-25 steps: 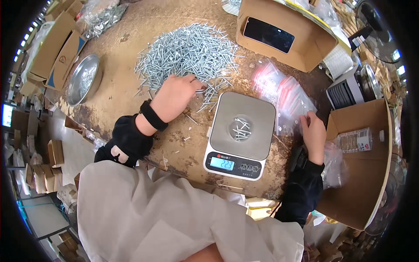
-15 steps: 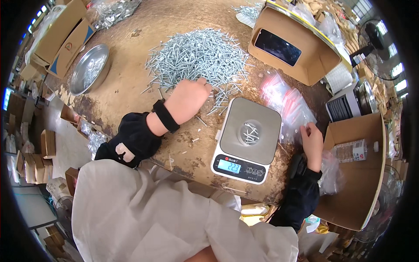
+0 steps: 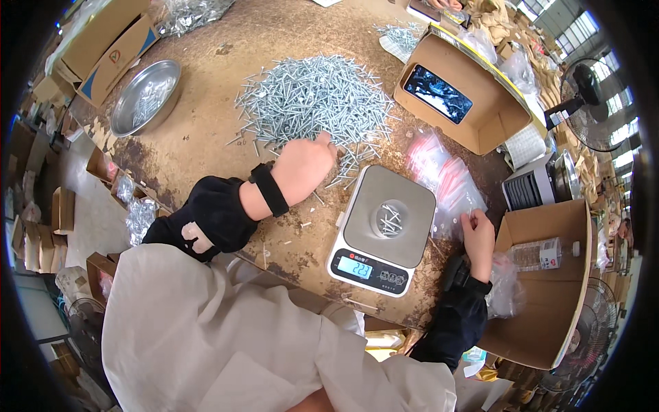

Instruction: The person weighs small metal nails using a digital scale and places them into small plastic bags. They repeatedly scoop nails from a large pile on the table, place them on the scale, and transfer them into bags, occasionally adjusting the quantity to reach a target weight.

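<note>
A large heap of silver screws (image 3: 316,99) lies on the worn wooden table. At its near edge is my left hand (image 3: 305,170), fingers curled down among the loose screws; what they hold is hidden. Right of that hand stands a white digital scale (image 3: 406,196) with a steel plate and a lit display. A small clear round dish (image 3: 377,223) on the plate holds several screws. Beyond the scale's right side, my right hand (image 3: 478,240) pinches the near end of the clear plastic zip bags (image 3: 456,192), which lie fanned out with red strips.
A steel bowl (image 3: 173,96) sits at the left, near a cardboard box (image 3: 117,62). At the back right, an open carton (image 3: 491,127) holds a phone (image 3: 438,93). Another carton (image 3: 542,329) with a plastic bottle (image 3: 537,255) stands right of my right forearm. A fan (image 3: 589,96) is farther right.
The whole view has shifted slightly. My left hand stays at the heap's near edge and my right hand at the bags. The phone's dark face now shows bright patches.
</note>
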Available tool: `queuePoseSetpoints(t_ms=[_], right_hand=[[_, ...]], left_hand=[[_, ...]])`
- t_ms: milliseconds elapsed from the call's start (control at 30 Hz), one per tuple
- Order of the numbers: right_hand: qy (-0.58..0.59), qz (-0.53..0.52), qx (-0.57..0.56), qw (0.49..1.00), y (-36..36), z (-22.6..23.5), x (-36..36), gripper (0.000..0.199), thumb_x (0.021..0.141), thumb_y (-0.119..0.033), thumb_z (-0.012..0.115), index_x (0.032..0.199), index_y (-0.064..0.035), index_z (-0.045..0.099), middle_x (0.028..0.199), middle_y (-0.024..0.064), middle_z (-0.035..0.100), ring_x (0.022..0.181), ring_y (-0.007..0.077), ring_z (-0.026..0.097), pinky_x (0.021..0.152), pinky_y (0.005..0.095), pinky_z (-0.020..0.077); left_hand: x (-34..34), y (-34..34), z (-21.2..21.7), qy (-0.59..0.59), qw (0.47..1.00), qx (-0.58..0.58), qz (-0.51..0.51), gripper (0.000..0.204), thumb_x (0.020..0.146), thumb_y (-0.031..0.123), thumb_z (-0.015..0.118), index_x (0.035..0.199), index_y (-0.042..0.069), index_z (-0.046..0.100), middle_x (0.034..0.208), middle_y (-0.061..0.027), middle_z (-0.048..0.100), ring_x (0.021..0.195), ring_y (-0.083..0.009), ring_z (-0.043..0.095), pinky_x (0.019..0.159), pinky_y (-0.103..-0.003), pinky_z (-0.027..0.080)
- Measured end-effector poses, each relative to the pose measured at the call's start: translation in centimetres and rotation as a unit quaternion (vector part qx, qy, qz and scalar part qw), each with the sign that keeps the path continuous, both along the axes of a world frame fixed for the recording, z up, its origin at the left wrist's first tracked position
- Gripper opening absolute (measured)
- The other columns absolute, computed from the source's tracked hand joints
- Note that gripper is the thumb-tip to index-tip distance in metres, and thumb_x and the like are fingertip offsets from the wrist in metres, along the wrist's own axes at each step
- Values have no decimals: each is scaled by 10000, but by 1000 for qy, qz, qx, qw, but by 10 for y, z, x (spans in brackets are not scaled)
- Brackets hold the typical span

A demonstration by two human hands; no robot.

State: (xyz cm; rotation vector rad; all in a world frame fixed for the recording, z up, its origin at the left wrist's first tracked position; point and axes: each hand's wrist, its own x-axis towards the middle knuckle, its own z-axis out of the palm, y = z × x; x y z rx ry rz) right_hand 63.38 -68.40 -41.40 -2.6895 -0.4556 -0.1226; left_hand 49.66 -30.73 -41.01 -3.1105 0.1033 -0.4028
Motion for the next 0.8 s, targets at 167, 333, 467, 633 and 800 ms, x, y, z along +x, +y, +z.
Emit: queuePoseSetpoints(t_ms=[167, 333, 467, 633, 800], right_hand=[[-1, 4, -7, 1000, -1, -1, 1, 290, 883, -231, 648, 770, 19, 553, 644, 186, 574, 600, 364, 569, 566, 431, 420], [-11, 12, 7, 1000, -1, -1, 0, 280, 874, -218, 657, 767, 18, 552, 639, 185, 571, 596, 358, 569, 559, 428, 418], [-9, 14, -3, 1000, 0, 2, -2, 273, 870, -214, 663, 773, 16, 554, 636, 180, 572, 592, 352, 571, 557, 425, 420], [-5, 7, -14, 1000, 2, 5, -2, 268, 867, -223, 668, 785, 10, 564, 631, 170, 575, 589, 347, 575, 555, 422, 424], [-4, 22, 12, 1000, -4, -5, 4, 263, 864, -230, 674, 796, 5, 576, 634, 165, 579, 592, 340, 582, 548, 416, 423]], left_hand=[[1, 3, -3, 6, 999, -26, -26, 92, 769, 33, 557, 858, 9, 568, 873, -137, 568, 716, -290, 650, 615, -370, 537], [1, 13, 3, 5, 992, -111, -65, 85, 795, 24, 537, 877, 22, 560, 867, -139, 567, 786, -335, 630, 692, -404, 518], [2, 18, 16, -42, 961, -243, -124, 95, 778, -15, 561, 859, 33, 575, 857, -146, 589, 799, -363, 615, 694, -422, 499], [-3, 5, 56, 75, 847, -490, -193, 121, 889, -30, 587, 987, 32, 621, 878, -46, 601, 721, -143, 598, 638, -285, 472], [-2, -37, 65, 256, 590, -724, -251, 96, 924, -5, 586, 1014, -7, 618, 953, -24, 622, 726, -52, 576, 637, -196, 465]])
